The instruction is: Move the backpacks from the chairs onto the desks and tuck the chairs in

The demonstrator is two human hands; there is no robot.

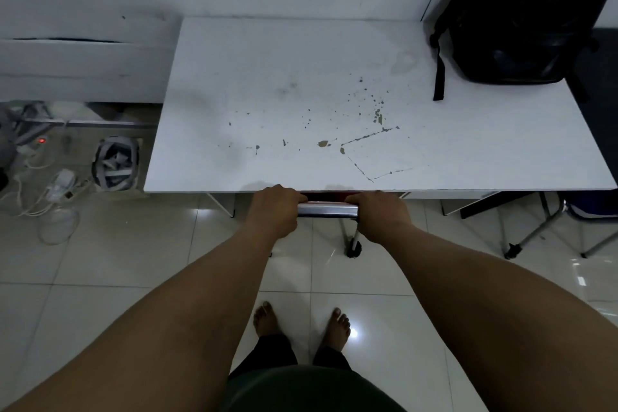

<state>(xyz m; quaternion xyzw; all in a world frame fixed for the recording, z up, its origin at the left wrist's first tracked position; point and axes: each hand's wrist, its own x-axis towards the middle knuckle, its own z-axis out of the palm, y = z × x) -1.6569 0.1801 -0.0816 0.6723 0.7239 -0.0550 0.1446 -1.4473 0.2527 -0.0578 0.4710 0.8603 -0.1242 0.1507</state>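
Observation:
A black backpack (pixel 521 13) stands upright at the far right corner of the white desk (pixel 267 77), leaning against the wall. A chair sits almost wholly under the desk; only its shiny metal back rail (pixel 327 210) and one leg with a black foot show at the desk's front edge. My left hand (pixel 276 207) grips the rail's left end. My right hand (pixel 379 214) grips its right end. A thin strip of red shows just behind the rail.
A second chair's metal legs (pixel 535 231) stand under the desk to the right. On the floor at left lie white cables, a power strip with a red light (pixel 41 140) and a grey headset (pixel 115 162). My bare feet stand on glossy tiles.

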